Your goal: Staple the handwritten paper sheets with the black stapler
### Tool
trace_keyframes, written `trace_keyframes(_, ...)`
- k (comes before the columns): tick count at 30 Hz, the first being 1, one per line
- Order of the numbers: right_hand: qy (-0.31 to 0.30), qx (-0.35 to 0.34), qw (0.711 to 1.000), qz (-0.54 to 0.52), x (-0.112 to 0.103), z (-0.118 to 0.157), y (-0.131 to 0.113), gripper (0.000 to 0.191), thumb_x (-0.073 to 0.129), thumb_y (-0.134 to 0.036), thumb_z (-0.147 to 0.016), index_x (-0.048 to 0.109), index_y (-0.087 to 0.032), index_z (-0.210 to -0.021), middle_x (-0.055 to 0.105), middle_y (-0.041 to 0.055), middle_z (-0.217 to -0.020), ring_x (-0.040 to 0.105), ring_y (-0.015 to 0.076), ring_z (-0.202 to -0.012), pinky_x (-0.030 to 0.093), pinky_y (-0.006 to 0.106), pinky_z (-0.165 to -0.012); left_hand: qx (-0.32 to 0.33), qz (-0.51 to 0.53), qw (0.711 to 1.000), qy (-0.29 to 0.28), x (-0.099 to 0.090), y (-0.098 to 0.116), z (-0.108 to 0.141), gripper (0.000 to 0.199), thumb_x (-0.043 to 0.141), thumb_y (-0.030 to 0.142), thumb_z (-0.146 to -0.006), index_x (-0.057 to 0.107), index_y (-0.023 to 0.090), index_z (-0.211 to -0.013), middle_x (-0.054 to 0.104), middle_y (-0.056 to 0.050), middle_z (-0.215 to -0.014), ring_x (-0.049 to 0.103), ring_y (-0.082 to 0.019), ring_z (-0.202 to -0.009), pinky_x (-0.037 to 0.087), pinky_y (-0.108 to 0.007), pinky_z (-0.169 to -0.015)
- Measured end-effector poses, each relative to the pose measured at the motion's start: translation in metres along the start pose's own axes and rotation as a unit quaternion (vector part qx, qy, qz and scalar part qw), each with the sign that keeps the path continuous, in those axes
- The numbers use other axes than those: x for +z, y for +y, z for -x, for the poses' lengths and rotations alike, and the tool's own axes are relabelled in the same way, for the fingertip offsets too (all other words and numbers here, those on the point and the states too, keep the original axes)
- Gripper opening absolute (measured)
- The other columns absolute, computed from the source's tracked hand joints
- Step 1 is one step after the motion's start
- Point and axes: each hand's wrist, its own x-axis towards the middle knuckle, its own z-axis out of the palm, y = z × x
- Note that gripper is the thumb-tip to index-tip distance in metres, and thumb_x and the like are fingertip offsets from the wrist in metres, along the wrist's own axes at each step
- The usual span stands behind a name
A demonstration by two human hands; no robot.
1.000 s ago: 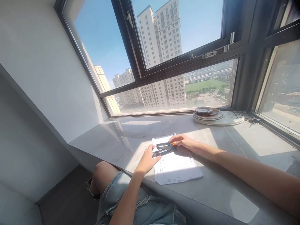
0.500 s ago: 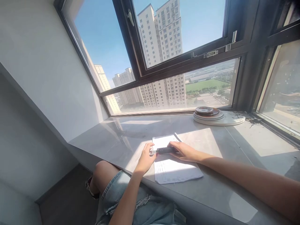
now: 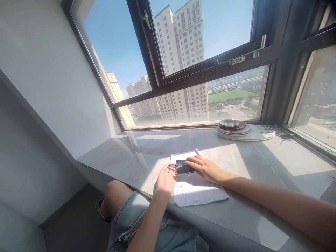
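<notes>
Plainly, we have the black stapler [image 3: 187, 169] between our two hands, over the written-on sheets of paper [image 3: 201, 193]; a bright metal strip [image 3: 172, 165] juts from its end on our left hand's side, so we judge the stapler to be partly drawn apart, the strip not yet flush with the body; whether staples sit inside we cannot tell. Our right hand [image 3: 208, 168] is clamped on the stapler's near end, palm down, fingers stretched across the top, its forearm reaching in low over the stone windowsill [image 3: 147, 148]; our left hand [image 3: 167, 180] points forward, fingers bent up at the metal strip and touching it, though we cannot tell whether they pinch it; beyond our right hand sits a stack of plates [image 3: 233, 131], well apart from its fingers.
</notes>
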Motion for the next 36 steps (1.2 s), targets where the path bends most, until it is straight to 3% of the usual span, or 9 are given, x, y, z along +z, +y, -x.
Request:
trace_keyframes(5, -0.005, -0.032, 0.999, 0.029, 0.001, 0.001, 0.000, 0.065, 0.048, -0.003, -0.094, 0.058, -0.021, -0.156, 0.064, 0.0188, -0.149, 0.064, 0.0306, -0.124, 0.059, 0.058, -0.104, -0.022, 0.017, 1.000, 0.001, -0.008, 0.001, 0.000, 0.037, 0.038, 0.046, -0.103, 0.065, 0.023, -0.115, 0.071, -0.018, -0.133, 0.071, -0.027, -0.124, 0.054, -0.046, -0.115)
trace_keyframes(9, 0.001, -0.038, 0.999, 0.030, 0.002, 0.002, 0.001, 0.063, 0.049, -0.005, -0.097, 0.058, -0.024, -0.156, 0.064, 0.0177, -0.150, 0.065, 0.0297, -0.122, 0.060, 0.055, -0.103, -0.018, 0.031, 0.999, -0.002, -0.007, 0.000, 0.000, 0.037, 0.038, 0.042, -0.104, 0.067, 0.023, -0.118, 0.073, -0.017, -0.132, 0.069, -0.028, -0.129, 0.055, -0.048, -0.114)
trace_keyframes(16, -0.001, -0.055, 0.997, 0.055, 0.000, 0.002, 0.001, 0.062, 0.045, -0.003, -0.096, 0.061, -0.025, -0.152, 0.065, 0.0147, -0.149, 0.065, 0.0286, -0.117, 0.060, 0.054, -0.101, 0.026, -0.055, 0.998, -0.012, -0.011, -0.003, -0.001, 0.045, 0.030, 0.049, -0.106, 0.067, 0.027, -0.118, 0.074, -0.016, -0.131, 0.067, -0.027, -0.133, 0.052, -0.051, -0.117)
trace_keyframes(21, 0.019, -0.067, 0.995, 0.067, 0.002, 0.004, 0.003, 0.061, 0.043, -0.003, -0.096, 0.061, -0.023, -0.151, 0.066, 0.0145, -0.149, 0.065, 0.0278, -0.116, 0.058, 0.052, -0.101, 0.009, 0.008, 1.000, -0.014, -0.009, -0.003, 0.000, 0.037, 0.037, 0.043, -0.104, 0.067, 0.024, -0.115, 0.073, -0.016, -0.134, 0.068, -0.027, -0.130, 0.048, -0.049, -0.122)
trace_keyframes(25, 0.031, -0.024, 0.996, 0.075, 0.001, 0.004, 0.003, 0.055, 0.046, -0.005, -0.094, 0.066, -0.021, -0.143, 0.068, 0.0153, -0.145, 0.065, 0.0294, -0.118, 0.053, 0.051, -0.100, -0.004, 0.040, 0.999, -0.004, -0.006, -0.002, 0.000, 0.024, 0.049, 0.028, -0.094, 0.067, 0.022, -0.109, 0.072, -0.017, -0.134, 0.069, -0.028, -0.128, 0.046, -0.050, -0.125)
trace_keyframes(29, 0.030, 0.034, 0.997, 0.065, -0.002, -0.001, 0.001, 0.042, 0.053, -0.010, -0.093, 0.068, -0.019, -0.131, 0.073, 0.0154, -0.134, 0.067, 0.0303, -0.110, 0.047, 0.046, -0.092, 0.010, 0.034, 0.999, -0.010, -0.007, -0.004, -0.002, 0.024, 0.053, 0.013, -0.087, 0.068, 0.024, -0.104, 0.071, -0.017, -0.130, 0.068, -0.025, -0.128, 0.050, -0.043, -0.121)
trace_keyframes(33, 0.012, 0.084, 0.995, 0.055, 0.000, -0.006, -0.002, 0.010, 0.059, -0.025, -0.102, 0.067, -0.021, -0.107, 0.075, 0.0091, -0.097, 0.066, 0.0252, -0.088, 0.043, 0.040, -0.086, 0.002, 0.036, 0.999, 0.014, -0.007, -0.010, -0.001, 0.022, 0.063, 0.008, -0.086, 0.068, 0.021, -0.103, 0.072, -0.013, -0.120, 0.072, -0.021, -0.110, 0.060, -0.036, -0.103)
trace_keyframes(36, 0.001, 0.102, 0.992, 0.080, 0.005, -0.008, -0.001, 0.017, 0.062, -0.036, -0.104, 0.061, -0.022, -0.092, 0.066, 0.0054, -0.082, 0.063, 0.0253, -0.083, 0.043, 0.040, -0.085, 0.010, 0.043, 0.999, 0.013, -0.002, -0.011, 0.003, 0.018, 0.071, 0.010, -0.088, 0.069, 0.021, -0.103, 0.072, -0.010, -0.116, 0.071, -0.015, -0.093, 0.060, -0.027, -0.086)
